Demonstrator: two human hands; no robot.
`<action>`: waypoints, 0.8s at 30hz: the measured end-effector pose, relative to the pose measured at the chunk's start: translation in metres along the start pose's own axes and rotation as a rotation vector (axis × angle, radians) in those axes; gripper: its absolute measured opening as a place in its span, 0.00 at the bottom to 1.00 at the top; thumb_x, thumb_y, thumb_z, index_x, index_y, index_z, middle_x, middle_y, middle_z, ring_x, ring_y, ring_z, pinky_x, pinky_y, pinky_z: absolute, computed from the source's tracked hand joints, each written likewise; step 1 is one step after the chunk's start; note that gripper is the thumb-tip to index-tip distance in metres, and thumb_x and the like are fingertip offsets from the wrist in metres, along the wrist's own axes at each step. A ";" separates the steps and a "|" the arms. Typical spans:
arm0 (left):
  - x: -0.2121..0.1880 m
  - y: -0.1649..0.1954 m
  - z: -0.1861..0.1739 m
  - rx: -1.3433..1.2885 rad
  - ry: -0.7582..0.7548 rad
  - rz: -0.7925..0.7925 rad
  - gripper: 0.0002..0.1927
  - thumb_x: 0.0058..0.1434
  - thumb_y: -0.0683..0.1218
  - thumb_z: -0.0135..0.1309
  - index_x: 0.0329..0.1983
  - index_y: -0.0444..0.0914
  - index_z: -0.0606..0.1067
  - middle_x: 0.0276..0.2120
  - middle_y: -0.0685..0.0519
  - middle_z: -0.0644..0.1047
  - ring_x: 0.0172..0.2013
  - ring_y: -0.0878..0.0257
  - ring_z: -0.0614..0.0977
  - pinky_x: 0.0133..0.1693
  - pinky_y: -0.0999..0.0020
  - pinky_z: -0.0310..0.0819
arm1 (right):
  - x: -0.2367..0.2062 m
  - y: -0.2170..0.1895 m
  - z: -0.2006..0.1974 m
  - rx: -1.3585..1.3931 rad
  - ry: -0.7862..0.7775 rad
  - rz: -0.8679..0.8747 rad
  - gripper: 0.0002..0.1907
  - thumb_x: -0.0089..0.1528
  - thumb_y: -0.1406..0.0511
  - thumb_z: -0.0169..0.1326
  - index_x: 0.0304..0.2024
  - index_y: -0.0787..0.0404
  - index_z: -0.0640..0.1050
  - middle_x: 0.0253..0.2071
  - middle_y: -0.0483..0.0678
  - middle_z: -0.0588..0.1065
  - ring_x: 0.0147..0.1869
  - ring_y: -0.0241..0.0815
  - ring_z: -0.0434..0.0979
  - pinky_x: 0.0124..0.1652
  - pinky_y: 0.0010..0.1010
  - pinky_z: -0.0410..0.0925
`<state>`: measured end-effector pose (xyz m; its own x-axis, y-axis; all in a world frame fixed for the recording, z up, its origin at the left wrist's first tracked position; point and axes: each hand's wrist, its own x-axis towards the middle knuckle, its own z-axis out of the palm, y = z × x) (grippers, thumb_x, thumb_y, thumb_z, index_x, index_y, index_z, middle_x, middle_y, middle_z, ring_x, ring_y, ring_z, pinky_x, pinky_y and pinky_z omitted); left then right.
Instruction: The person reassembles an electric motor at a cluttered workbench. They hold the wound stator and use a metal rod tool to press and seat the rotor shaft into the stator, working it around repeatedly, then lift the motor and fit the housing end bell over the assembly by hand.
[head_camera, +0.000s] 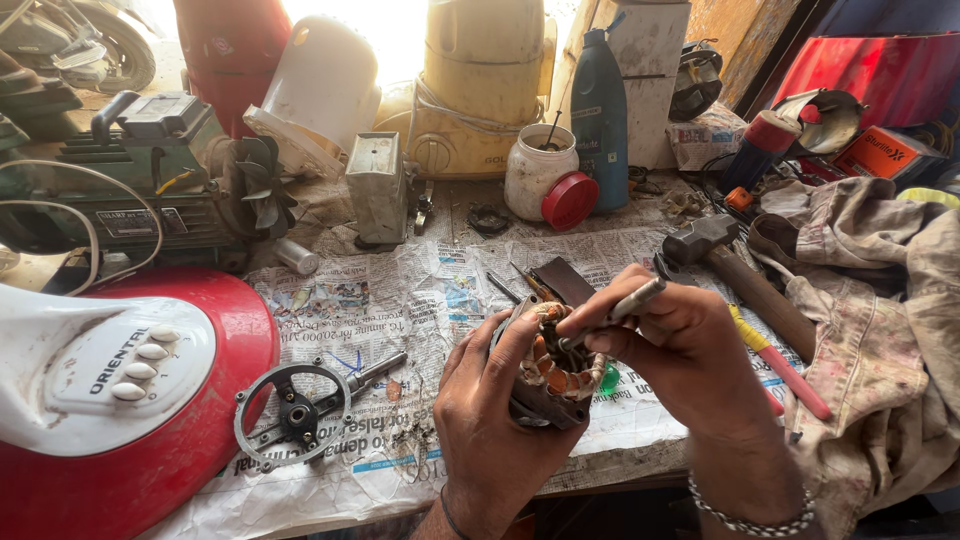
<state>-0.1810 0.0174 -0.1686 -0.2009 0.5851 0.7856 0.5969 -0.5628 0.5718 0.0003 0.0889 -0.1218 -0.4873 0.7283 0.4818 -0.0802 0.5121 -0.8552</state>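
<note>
Motor in my left hand (490, 420): round grey metal stator (545, 375), dull, with glossy copper windings.
Tool in my right hand (680, 345): thin matt metal rod (628, 304).
Bench cover: crumpled printed newspaper (400, 300).
Near left: glossy red plastic fan base (215, 400).

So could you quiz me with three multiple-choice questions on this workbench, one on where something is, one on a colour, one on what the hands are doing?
1. Where does the hammer lie?
A. to the right of the hands, on the newspaper's edge
B. on the red fan base
C. inside the white jar

2. What colour is the lid leaning on the white jar?
A. blue
B. red
C. yellow

3. What is the left hand doing?
A. resting flat on the newspaper
B. holding the hammer
C. gripping the motor winding

Key: 1 A, the hammer lies beside the stained cloth, right of the right hand. 2 B, the lid is plainly red. 3 C, its fingers wrap the winding while the right hand holds a thin metal tool to it.
</note>
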 end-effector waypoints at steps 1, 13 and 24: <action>0.000 0.000 0.000 0.003 0.001 0.003 0.49 0.40 0.49 0.77 0.66 0.43 0.68 0.54 0.39 0.78 0.55 0.43 0.82 0.55 0.50 0.78 | 0.001 -0.001 0.002 -0.041 0.033 -0.022 0.11 0.58 0.74 0.65 0.43 0.68 0.82 0.41 0.48 0.80 0.46 0.35 0.81 0.47 0.25 0.74; 0.000 0.001 -0.003 0.002 -0.012 0.002 0.50 0.38 0.48 0.77 0.66 0.43 0.67 0.54 0.39 0.78 0.56 0.42 0.82 0.56 0.49 0.78 | 0.001 -0.001 0.005 -0.092 0.024 -0.116 0.13 0.58 0.76 0.67 0.45 0.67 0.82 0.40 0.48 0.79 0.47 0.34 0.79 0.48 0.24 0.73; 0.000 0.002 -0.002 -0.012 0.004 0.005 0.49 0.39 0.48 0.77 0.66 0.44 0.68 0.54 0.40 0.78 0.55 0.43 0.83 0.56 0.50 0.79 | 0.003 -0.005 0.008 -0.021 0.018 -0.083 0.11 0.61 0.77 0.64 0.46 0.70 0.81 0.45 0.52 0.81 0.51 0.39 0.82 0.52 0.29 0.75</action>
<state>-0.1813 0.0157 -0.1671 -0.2008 0.5800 0.7894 0.5888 -0.5726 0.5705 -0.0076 0.0851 -0.1172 -0.4640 0.6910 0.5543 -0.1008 0.5805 -0.8080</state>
